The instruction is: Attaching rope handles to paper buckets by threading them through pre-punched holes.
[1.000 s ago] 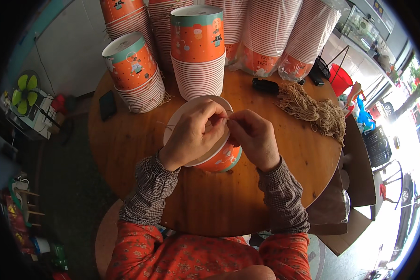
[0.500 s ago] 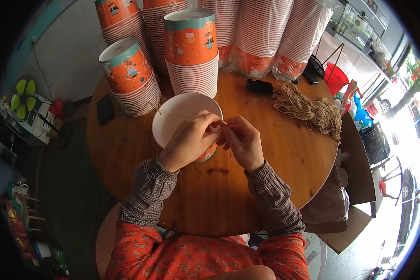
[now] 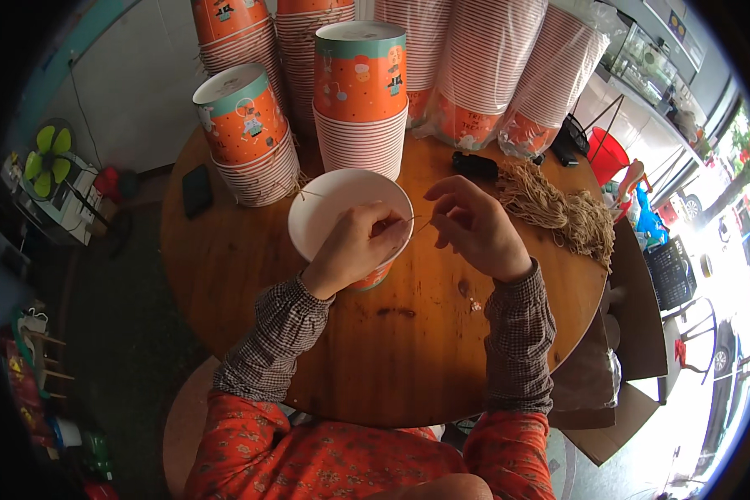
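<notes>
Over the paper cup (image 3: 318,212), left hand (image 3: 347,247) with, apparently, string (image 3: 410,219).

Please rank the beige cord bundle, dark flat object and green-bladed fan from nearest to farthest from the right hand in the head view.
From the right hand:
1. Beige cord bundle: on the table, to its right.
2. Dark flat object: near the table's left edge.
3. Green-bladed fan: far left, beyond the table.

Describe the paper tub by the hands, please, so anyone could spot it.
On the round wooden table, find the upside-down tub stacks. In front of them, partly hidden by the left hand, is the paper tub. Unlike them, it sits mouth up, white inside showing.
</notes>
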### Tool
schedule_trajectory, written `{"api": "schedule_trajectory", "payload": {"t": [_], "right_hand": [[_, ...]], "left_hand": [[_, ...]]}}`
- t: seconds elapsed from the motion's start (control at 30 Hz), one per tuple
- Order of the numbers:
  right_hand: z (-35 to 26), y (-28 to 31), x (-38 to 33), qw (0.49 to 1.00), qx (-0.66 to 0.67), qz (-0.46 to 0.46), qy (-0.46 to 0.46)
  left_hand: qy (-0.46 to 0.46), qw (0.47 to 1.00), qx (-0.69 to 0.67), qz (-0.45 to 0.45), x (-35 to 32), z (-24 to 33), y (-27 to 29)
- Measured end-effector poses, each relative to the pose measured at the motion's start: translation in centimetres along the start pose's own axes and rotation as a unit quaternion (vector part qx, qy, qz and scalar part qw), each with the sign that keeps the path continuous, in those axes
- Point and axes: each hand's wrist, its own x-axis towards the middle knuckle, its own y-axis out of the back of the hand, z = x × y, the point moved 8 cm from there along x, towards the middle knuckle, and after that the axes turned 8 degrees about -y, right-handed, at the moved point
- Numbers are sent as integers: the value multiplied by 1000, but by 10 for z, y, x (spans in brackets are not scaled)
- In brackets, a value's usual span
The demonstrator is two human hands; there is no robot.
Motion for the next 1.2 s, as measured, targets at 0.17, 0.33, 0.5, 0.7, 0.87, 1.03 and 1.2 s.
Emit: {"api": "schedule_trajectory", "payload": {"t": [0.17,0.33,0.5,0.7,0.87,1.03,1.2], "right_hand": [[-9,-8,-1,999,33,5,24],[-4,-11,5,998,34,21,48],[-5,-7,9,990,-57,75,106],[1,-9,16,990,-26,73,119],[12,12,16,988,10,144,51],[11,3,12,998,-35,33,36],[12,-5,16,996,-50,16,65]], "left_hand": [[22,973,-230,0,2,-19,-11],[51,966,-253,-3,2,-9,-10],[47,977,-209,-22,3,-7,-15],[2,984,-177,-23,4,-4,-16],[-7,984,-180,-6,6,-1,-10],[2,980,-199,5,7,-1,-8],[9,984,-176,2,7,-7,-8]]}}
